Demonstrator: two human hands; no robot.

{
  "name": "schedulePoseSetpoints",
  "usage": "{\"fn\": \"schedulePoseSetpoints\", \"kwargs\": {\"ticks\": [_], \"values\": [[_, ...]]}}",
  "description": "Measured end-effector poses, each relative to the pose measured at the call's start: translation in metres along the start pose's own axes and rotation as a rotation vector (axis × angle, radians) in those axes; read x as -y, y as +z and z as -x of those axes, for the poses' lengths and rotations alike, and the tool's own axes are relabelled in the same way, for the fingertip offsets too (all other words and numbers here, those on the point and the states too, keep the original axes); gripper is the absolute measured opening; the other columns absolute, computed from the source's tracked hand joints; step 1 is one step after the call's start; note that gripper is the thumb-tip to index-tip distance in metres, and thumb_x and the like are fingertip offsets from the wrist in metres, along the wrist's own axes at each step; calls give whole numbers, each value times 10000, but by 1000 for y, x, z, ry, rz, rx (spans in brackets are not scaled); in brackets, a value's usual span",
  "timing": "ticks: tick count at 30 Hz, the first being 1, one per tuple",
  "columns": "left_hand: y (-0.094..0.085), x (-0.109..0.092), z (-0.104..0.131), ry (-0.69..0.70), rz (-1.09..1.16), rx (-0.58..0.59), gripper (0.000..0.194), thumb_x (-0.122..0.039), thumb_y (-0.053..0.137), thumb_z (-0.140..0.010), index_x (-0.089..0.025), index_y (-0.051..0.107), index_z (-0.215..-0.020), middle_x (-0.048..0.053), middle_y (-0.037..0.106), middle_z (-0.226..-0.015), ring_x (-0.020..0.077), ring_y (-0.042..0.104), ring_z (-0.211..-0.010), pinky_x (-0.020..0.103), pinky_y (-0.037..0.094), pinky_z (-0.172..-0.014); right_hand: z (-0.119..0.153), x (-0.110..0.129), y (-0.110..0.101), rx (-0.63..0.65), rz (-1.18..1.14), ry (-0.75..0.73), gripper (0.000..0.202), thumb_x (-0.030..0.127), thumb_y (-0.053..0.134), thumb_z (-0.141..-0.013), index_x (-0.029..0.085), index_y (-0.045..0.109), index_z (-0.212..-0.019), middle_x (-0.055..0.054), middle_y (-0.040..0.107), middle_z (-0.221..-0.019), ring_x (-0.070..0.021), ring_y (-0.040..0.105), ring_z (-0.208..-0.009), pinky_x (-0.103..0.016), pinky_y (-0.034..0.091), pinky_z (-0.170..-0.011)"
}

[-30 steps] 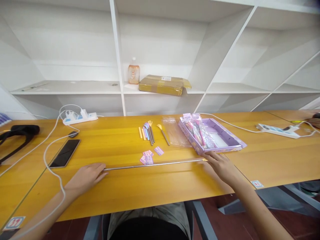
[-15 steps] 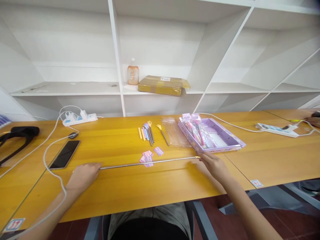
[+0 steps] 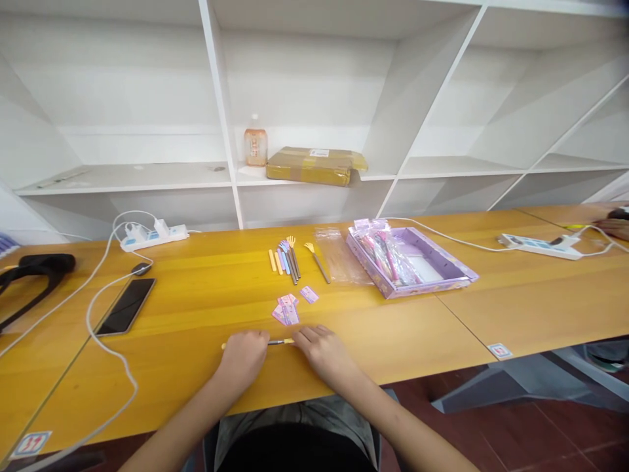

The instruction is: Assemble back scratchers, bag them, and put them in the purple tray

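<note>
- Near the front edge of the table (image 3: 393, 347), a slim rod (image 3: 277, 342) lies crosswise, grey metal mid-length, yellow toward either side.
- Left hand (image 3: 246, 354): fingers wrapped around it.
- Right hand (image 3: 325, 353): fingers grasping its yellow part.

I identify, from my remote station, a shared office or workroom: a long wood-topped desk (image 3: 393, 341) runs beneath white open shelving (image 3: 304, 78), power strips (image 3: 538, 246) lie along its back, and square printed labels (image 3: 500, 351) sit at its front edge near the seams (image 3: 465, 326). Another person's hand (image 3: 612, 228) at the far right indicates to me that the desk is shared.
</note>
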State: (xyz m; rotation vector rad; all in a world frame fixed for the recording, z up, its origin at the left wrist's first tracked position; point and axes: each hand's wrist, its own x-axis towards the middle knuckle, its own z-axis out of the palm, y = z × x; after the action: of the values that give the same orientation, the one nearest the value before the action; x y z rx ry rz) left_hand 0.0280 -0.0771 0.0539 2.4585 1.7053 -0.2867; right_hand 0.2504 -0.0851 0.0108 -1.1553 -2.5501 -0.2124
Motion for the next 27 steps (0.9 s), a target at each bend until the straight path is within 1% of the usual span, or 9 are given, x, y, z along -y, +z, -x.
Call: {"fn": "schedulePoseSetpoints", "kwargs": {"ticks": [8, 14, 18, 20, 22, 23, 25, 26, 27], "values": [[5, -3, 13, 32, -21, -149, 307, -174, 429, -1041, -150, 733, -1074, 189, 759, -1065, 333, 721, -1059, 440, 573, -921, 1, -8, -4, -68, -3, 81, 48, 168, 626, -1049, 177, 648, -1008, -42, 700, -845, -216, 622, -723, -343, 389, -672], [1, 6, 13, -51, -55, 23, 322, -117, 426, -1030, -145, 738, -1103, 184, 785, -1056, 310, 770, -1006, 403, 588, -866, 1, -6, -6, -81, -41, 27, 205, 277, 644, -1064, 191, 635, -878, -21, 682, -794, -201, 608, -702, -352, 380, -672], [-6, 9, 9, -62, -80, 56, 348, -102, 414, -1023, -159, 742, -1122, 188, 795, -1070, 319, 782, -1017, 400, 586, -845, 1, -4, -8, -126, -55, -13, 132, 231, 603, -1078, 183, 687, -989, -39, 715, -872, -202, 626, -758, -365, 407, -700], [-8, 15, 8, -64, -94, 43, 361, -97, 403, -1017, -161, 744, -1116, 189, 795, -1074, 320, 780, -1017, 396, 579, -834, 4, -12, -8, -158, -46, -32, 133, 178, 571, -1078, 169, 703, -1083, -61, 736, -923, -209, 643, -797, -368, 430, -722], [-12, 32, 8, -71, -116, 20, 371, -100, 391, -1013, -171, 744, -1102, 179, 796, -1072, 318, 778, -1014, 386, 565, -821, 11, -34, -10, -196, -34, -51, 179, 147, 548, -1074, 156, 705, -1158, -84, 759, -982, -219, 669, -849, -371, 459, -758], [-14, 47, 10, -81, -128, 4, 373, -109, 384, -1015, -178, 744, -1087, 168, 798, -1066, 317, 775, -1012, 380, 555, -815, 17, -51, -14, -218, -24, -57, 199, 140, 540, -1073, 154, 706, -1181, -96, 769, -1016, -224, 683, -883, -373, 474, -781], [-19, 87, 17, -130, -159, -28, 372, -128, 375, -1014, -192, 741, -1035, 147, 801, -1067, 312, 769, -1023, 356, 528, -802, 35, -96, -25, -259, 4, -57, 224, 132, 530, -1071, 153, 711, -1201, -112, 784, -1078, -228, 710, -941, -373, 498, -828], [-22, 111, 22, -177, -168, -45, 353, -142, 385, -1007, -190, 735, -995, 140, 802, -1049, 309, 764, -1011, 346, 511, -795, 47, -122, -32, -283, 36, -41, 239, 135, 524, -1071, 164, 720, -1205, -115, 791, -1103, -233, 719, -957, -378, 506, -842], [-23, 135, 28, -171, -166, -65, 324, -171, 401, -1004, -197, 722, -965, 123, 803, -1021, 301, 757, -999, 333, 494, -789, 61, -148, -39, -293, 63, -23, 263, 127, 509, -1070, 182, 732, -1198, -106, 799, -1089, -229, 726, -940, -377, 511, -832]]}}
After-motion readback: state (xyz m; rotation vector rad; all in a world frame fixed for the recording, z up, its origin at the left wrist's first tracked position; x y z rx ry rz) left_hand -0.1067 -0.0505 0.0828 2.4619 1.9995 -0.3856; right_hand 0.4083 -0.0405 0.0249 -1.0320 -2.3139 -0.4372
